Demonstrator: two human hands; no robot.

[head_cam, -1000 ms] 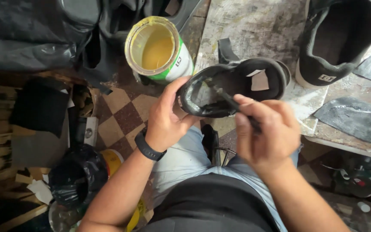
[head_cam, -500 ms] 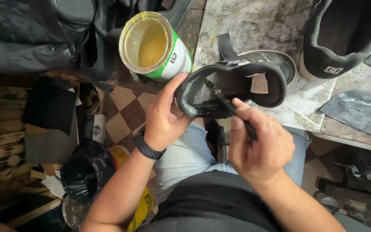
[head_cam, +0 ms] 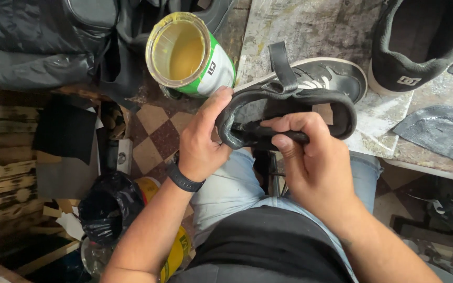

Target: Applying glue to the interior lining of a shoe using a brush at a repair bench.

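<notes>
- The black shoe (head_cam: pixel 310 89) lies on its side at the near edge of the stained workbench (head_cam: pixel 315 26), heel toward the person and toe pointing away to the right.
- The left hand (head_cam: pixel 203 144) grips the heel end: the thumb runs up along the outer collar and the fingers curl under the back of the shoe. The fingers are clenched on the shoe, not released.
- The right hand (head_cam: pixel 315 157) closes over the near side of the collar, its fingers folded around the padded rim. A thin dark tool handle may lie under those fingers; this cannot be confirmed.
- A black strap (head_cam: pixel 281 65) stands up from the shoe opening, loose and unattached at its top end.
- Handling judgement: the upper looks soft and padded and will fold under pressure; the sole is the stiffer part. The shoe appears light enough for one hand.
- Recommended hold, as a judgement: brace the heel counter and sole edge, where the structure resists collapse, rather than the collar padding.
- An open tin of yellow adhesive (head_cam: pixel 184 52) stands just beyond the left hand, tilted toward the camera. Any wet adhesive would make surfaces tacky.
- A second black shoe (head_cam: pixel 420 47) rests at the far right of the bench, with a dark insole piece (head_cam: pixel 441 131) near it.
- A black wristband (head_cam: pixel 184 180) sits on the left wrist.
</notes>
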